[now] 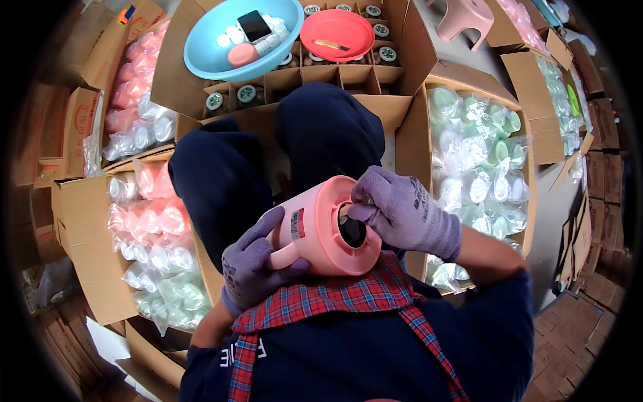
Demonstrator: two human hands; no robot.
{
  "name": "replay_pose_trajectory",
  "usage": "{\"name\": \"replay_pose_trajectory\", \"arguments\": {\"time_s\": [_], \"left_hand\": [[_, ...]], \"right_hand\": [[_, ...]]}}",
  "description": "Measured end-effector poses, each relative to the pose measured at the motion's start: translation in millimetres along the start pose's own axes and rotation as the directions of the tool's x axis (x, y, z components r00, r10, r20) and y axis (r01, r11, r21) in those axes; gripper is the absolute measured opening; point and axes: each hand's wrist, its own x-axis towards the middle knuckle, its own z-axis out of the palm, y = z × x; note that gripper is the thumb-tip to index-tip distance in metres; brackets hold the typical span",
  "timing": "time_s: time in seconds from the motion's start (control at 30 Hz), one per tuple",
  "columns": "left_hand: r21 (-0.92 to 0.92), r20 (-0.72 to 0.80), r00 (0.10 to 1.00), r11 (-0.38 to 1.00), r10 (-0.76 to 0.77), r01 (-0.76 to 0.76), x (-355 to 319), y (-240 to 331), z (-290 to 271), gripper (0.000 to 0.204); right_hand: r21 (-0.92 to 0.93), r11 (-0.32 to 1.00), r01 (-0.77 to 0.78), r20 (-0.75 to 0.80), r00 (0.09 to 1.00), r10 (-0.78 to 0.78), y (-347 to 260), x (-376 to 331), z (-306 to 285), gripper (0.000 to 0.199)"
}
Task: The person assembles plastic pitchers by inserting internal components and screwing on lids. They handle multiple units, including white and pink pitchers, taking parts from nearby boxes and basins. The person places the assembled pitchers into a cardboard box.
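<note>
A pink jug [311,231] with a side handle and a barcode label lies tilted over my lap. My left hand [251,261], in a purple glove, wraps round its body by the handle [282,256]. At the jug's right end is a round dark opening [352,230] inside a pink rim. My right hand [395,208], also gloved in purple, has its fingers pinched at the edge of that opening. A small tan piece [343,213] shows at the fingertips; its kind I cannot make out.
Ahead, a divided carton [281,87] holds several round-topped items. On it rest a blue basin [194,50] with a phone [254,26] and white caps, and a red tray [335,27]. Cartons of bagged pink parts [157,214] and green parts [479,167] flank my legs. A pink stool [465,20] stands beyond.
</note>
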Motion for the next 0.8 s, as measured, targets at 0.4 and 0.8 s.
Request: {"name": "replay_pose_trajectory", "arguments": {"time_s": [0.4, 0.8], "left_hand": [[0.043, -0.016, 0.999, 0.999, 0.032, -0.031, 30.0, 1.0, -8.2, 0.05], [-0.242, 0.015, 0.957, 0.928, -0.289, 0.284, 42.8, -32.0, -23.2, 0.042]], "right_hand": [[-0.12, 0.979, 0.163, -0.153, 0.972, -0.18, -17.7, 37.4, -45.4, 0.012], [0.375, 0.9, 0.22, 0.177, 0.936, -0.303, 17.9, 146.7, -49.9, 0.009]]}}
